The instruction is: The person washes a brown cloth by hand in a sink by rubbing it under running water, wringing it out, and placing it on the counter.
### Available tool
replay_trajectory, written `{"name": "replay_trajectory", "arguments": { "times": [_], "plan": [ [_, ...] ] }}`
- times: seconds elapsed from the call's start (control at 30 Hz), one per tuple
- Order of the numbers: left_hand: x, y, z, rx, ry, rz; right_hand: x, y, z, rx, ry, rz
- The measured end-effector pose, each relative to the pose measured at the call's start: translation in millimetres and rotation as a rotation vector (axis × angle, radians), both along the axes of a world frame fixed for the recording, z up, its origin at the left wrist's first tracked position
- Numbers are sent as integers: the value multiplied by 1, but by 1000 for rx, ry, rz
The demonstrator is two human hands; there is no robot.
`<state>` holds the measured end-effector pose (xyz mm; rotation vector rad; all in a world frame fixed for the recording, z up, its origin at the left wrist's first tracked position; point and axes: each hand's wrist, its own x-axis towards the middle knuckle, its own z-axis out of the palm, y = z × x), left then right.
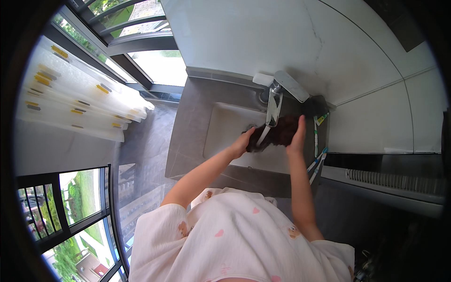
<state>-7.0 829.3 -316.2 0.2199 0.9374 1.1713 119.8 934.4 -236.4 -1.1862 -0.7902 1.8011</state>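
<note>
A dark brown, wet-looking cloth (284, 131) is stretched between my two hands over the white sink basin (222, 121). My left hand (243, 142) grips its left end, and my right hand (297, 139) has hold of the right end. Water runs from the chrome faucet (274, 105) onto the cloth's left part. The faucet's broad lever (291, 86) points to the right. Behind the cloth, part of the drain (251, 127) shows. My fingers are partly hidden by the cloth.
Toothbrushes (316, 137) and a green-and-yellow tube (322, 119) lie along the right of the grey stone countertop (192, 123), near a dark cup-like object (316, 105). A white item (263, 79) sits behind the faucet. A patterned curtain (77, 95) hangs at left.
</note>
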Motion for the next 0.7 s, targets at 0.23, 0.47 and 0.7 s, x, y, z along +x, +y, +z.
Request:
{"name": "replay_trajectory", "arguments": {
  "times": [0.23,0.47,0.7],
  "plan": [
    [-12,-8,-17,-72,-340,167,-15,30,32,137,-165,273],
    [-35,-33,-45,-274,-77,342,-8,16,10,-45,27,185],
    [-49,-47,-64,-385,616,156,10,0,22,1209,-941,13]
  ]
}}
